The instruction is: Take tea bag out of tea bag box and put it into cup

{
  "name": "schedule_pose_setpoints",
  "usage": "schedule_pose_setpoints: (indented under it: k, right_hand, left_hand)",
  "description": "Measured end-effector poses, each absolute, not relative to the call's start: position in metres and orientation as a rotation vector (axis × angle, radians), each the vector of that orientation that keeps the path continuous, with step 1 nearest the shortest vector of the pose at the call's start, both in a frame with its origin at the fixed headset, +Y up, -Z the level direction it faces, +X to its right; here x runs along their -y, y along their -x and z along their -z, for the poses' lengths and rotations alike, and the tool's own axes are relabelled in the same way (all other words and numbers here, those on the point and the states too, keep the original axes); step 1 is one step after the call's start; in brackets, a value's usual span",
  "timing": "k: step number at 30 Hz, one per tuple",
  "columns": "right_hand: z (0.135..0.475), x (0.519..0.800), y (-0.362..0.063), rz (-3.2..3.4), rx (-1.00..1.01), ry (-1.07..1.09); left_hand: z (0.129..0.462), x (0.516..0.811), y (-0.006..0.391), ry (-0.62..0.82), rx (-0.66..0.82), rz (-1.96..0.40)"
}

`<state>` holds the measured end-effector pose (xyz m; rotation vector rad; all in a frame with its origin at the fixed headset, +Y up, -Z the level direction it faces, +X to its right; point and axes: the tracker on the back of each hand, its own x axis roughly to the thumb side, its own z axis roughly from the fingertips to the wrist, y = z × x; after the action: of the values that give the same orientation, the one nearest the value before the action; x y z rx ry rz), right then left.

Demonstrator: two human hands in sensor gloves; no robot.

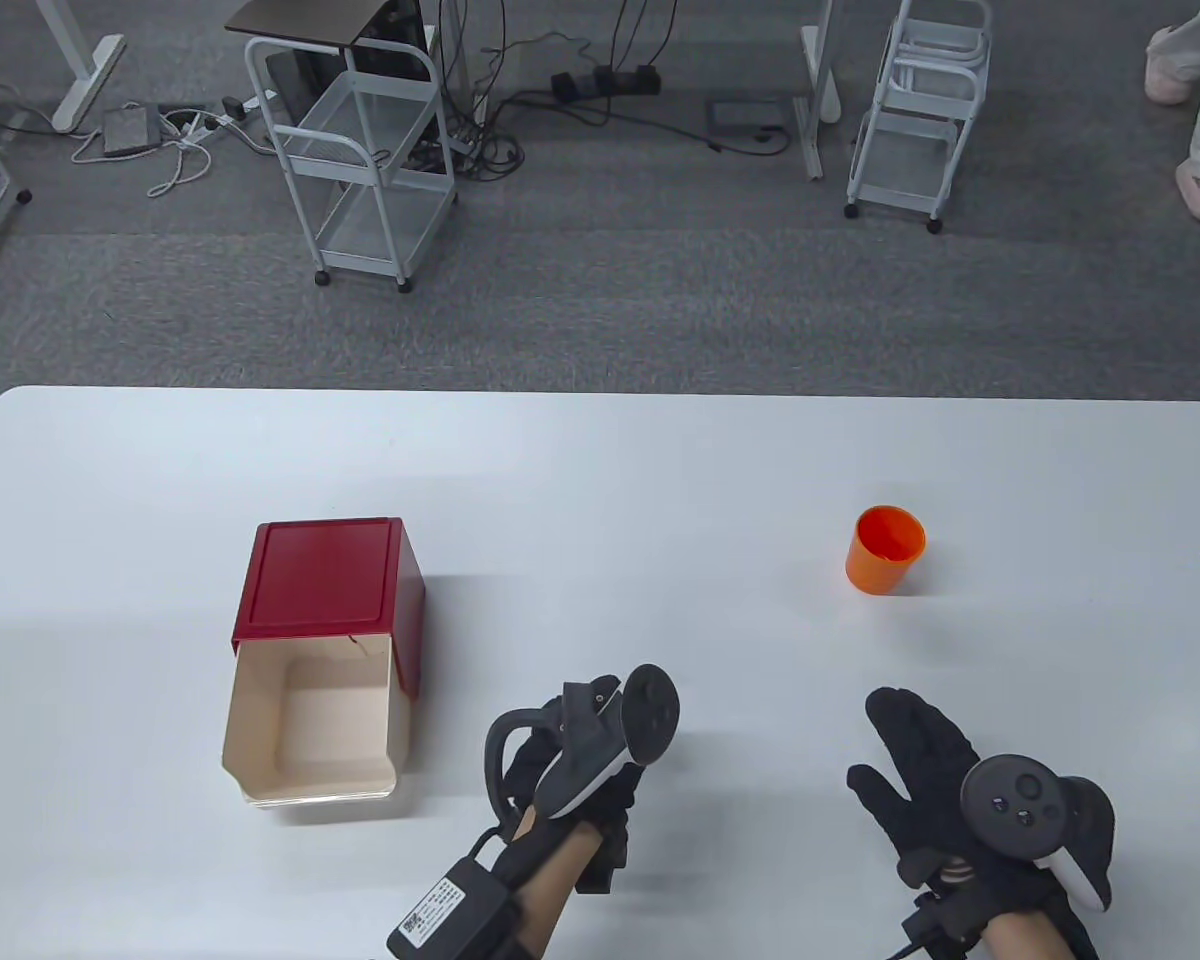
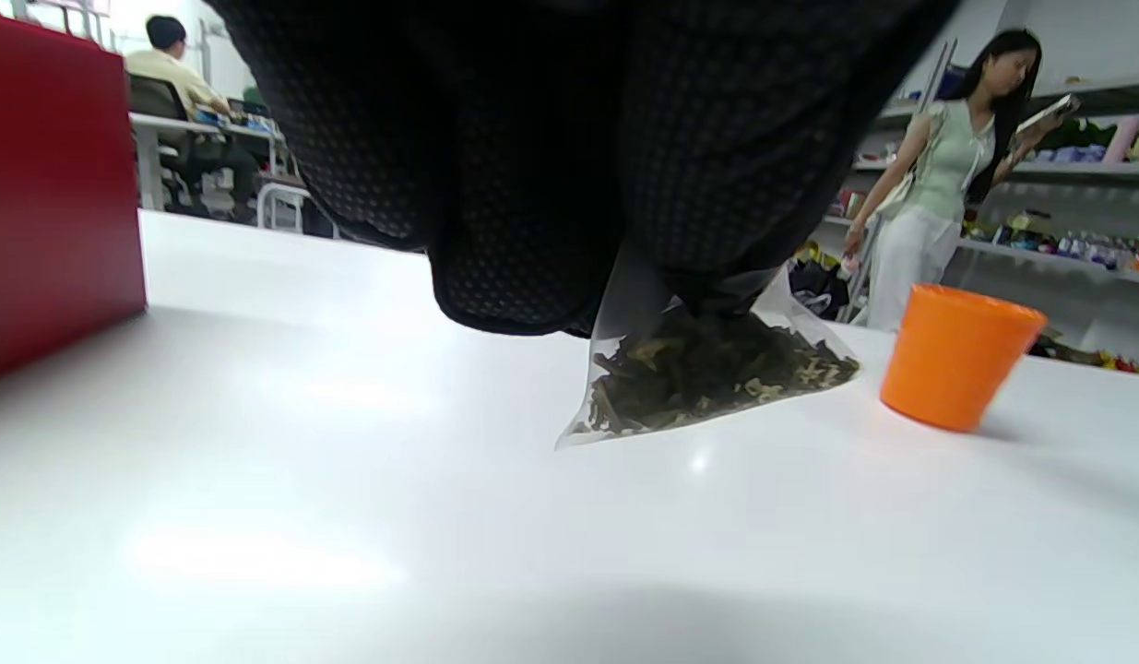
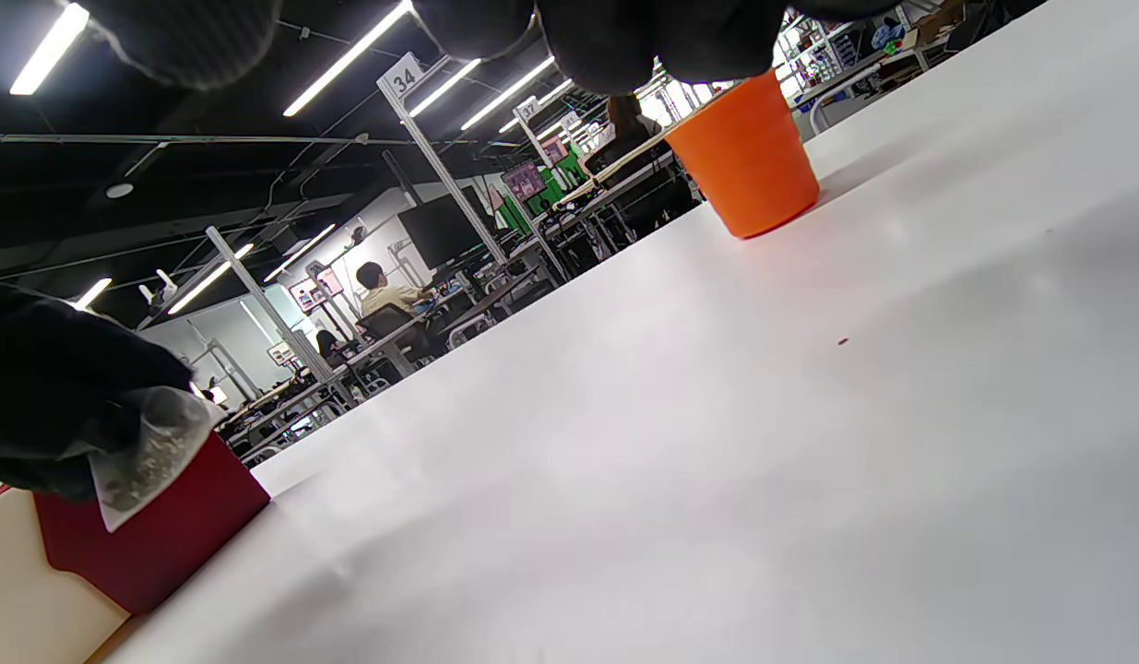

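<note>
On the table: one tea bag box (image 1: 325,655), one orange cup (image 1: 884,549), one tea bag (image 2: 707,373), two gloved hands.

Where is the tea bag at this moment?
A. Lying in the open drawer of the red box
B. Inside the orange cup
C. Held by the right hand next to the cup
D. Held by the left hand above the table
D. In the left wrist view the tea bag hangs from the gloved fingers of the left hand, clear of the red box and not yet at the orange cup.
</note>
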<state>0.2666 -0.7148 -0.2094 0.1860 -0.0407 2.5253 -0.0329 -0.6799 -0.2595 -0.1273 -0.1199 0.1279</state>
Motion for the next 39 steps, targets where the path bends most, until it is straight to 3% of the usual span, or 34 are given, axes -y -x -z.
schedule_pose_setpoints:
  k: [12, 21, 31, 39]
  right_hand:
    - [0.21, 0.716, -0.265, -2.533, 0.024, -0.186]
    - [0.21, 0.716, -0.265, -2.534, 0.019, -0.183]
    - [0.21, 0.716, -0.265, -2.534, 0.021, -0.18]
    - [0.209, 0.715, -0.267, -2.529, 0.035, -0.18]
  left_hand:
    - [0.255, 0.727, 0.01, 0.216, 0.176, 0.024]
    - [0.251, 0.741, 0.008, 0.257, 0.199, 0.07]
    - [0.249, 0.715, 0.023, 0.319, 0.269, -0.083]
    - [0.249, 0.673, 0.078, 0.146, 0.226, -0.5]
